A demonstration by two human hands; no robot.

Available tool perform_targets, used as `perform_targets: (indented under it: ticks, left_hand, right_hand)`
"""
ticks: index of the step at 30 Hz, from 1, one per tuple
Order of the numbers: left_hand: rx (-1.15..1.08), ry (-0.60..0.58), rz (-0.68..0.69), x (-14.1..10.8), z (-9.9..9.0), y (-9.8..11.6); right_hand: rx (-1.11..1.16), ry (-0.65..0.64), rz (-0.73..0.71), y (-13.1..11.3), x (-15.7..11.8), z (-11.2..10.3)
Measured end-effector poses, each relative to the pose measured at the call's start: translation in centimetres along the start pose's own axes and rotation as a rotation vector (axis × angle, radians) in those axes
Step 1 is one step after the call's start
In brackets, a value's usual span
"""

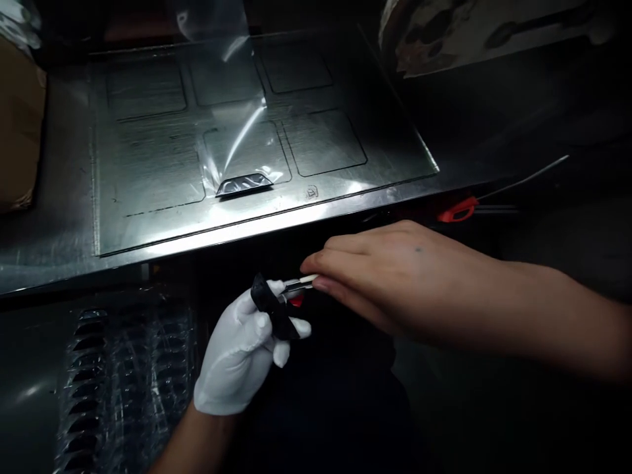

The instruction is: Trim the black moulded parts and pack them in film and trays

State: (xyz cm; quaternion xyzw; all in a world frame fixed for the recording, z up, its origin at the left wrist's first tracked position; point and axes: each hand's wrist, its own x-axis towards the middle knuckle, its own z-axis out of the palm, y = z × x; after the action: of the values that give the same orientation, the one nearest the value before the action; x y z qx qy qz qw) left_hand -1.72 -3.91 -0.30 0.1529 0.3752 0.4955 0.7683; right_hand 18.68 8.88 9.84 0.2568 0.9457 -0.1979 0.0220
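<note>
My left hand, in a white glove, grips a small black curved part between thumb and fingers. From the right, my bare right hand pinches a slim pale-ended tool; its dark tip meets the upper side of the black part or sits just by it. What kind of tool it is cannot be made out. A bit of red shows behind the part. Beyond my hands, another dark part lies near the table's front edge, with clear plastic film over it.
A clear sheet with rounded outlines covers the metal table. A clear plastic tray with several black parts sits at lower left. Red-handled scissors lie at right. A cardboard box stands left; a worn pale piece is upper right.
</note>
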Motion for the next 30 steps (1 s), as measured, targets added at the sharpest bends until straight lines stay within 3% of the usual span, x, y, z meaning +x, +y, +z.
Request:
perform_targets:
  ticks: [13,22,30]
  left_hand:
    - [0.189,0.125,0.037,0.1,0.8,0.6]
    - [0.183,0.183,0.127,0.5,1.0,-0.1]
    - [0.153,0.176,0.115,0.5,1.3,-0.3]
  right_hand:
    - [-0.013,-0.028,0.050,0.0,0.3,2.0]
    - [-0.010,-0.042,0.039,0.2,-0.7,2.9]
    - [-0.022,-0.045,0.037,0.3,-1.3,2.9]
